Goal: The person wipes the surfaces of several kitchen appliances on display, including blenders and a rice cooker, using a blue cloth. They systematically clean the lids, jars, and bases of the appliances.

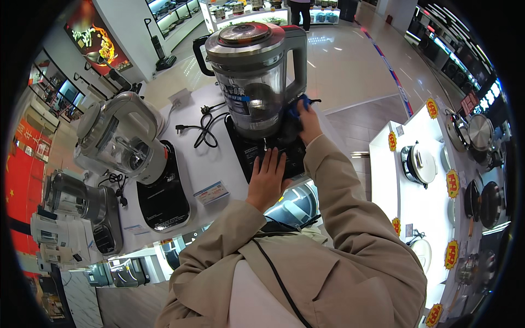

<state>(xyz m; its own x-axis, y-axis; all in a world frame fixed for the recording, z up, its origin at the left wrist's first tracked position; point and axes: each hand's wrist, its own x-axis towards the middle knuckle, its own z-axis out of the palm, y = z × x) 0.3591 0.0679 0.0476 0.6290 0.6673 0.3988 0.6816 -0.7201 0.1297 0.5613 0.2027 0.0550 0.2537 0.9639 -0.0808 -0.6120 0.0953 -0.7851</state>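
Observation:
A large blender point(249, 82) with a clear jug, silver lid and grey handle stands upright on its black base point(246, 150). My left hand point(266, 176) lies on the front of that base with its fingers stretched out. At the right side, below the jug's handle, my right hand point(310, 121) is closed round a blue cloth point(295, 108). The cloth is against the blender's side, and part of it is hidden behind my fingers. A black power cord point(205, 131) with its plug lies coiled to the left of the base.
On the white table point(197, 169), a second blender point(131, 142) stands to the left, with more blenders beyond it. A price card point(211, 193) sits near the front edge. To the right is a lit shelf point(391, 191) with pots and pans. Someone in dark trousers point(300, 13) stands far off.

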